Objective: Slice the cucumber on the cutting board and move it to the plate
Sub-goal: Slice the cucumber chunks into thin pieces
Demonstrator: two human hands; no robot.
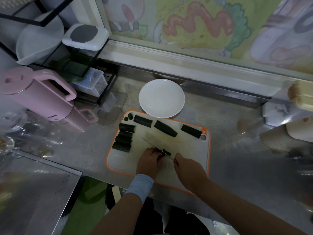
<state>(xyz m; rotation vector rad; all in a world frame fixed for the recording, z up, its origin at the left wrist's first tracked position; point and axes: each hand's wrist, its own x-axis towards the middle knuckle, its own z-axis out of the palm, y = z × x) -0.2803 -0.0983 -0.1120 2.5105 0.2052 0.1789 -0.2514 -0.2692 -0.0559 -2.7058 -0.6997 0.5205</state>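
Observation:
A white cutting board (191, 160) with an orange rim lies on the steel counter. Several dark green cucumber pieces lie on it: a stack at the left (124, 139), three along the far edge (165, 128), and two small end bits (128, 117). My left hand (149, 162) holds down a small cucumber piece (166, 153) with curled fingers. My right hand (188, 170) grips the handle of a knife (152, 145), whose blade lies across that piece and points far-left. An empty white plate (161, 98) stands just beyond the board.
A pink kettle (40, 97) stands at the left, beside a black wire rack (71, 53) holding white containers. Glassware (11, 122) sits at the far left. White and beige containers (298, 106) stand at the right. A painted window runs behind the counter.

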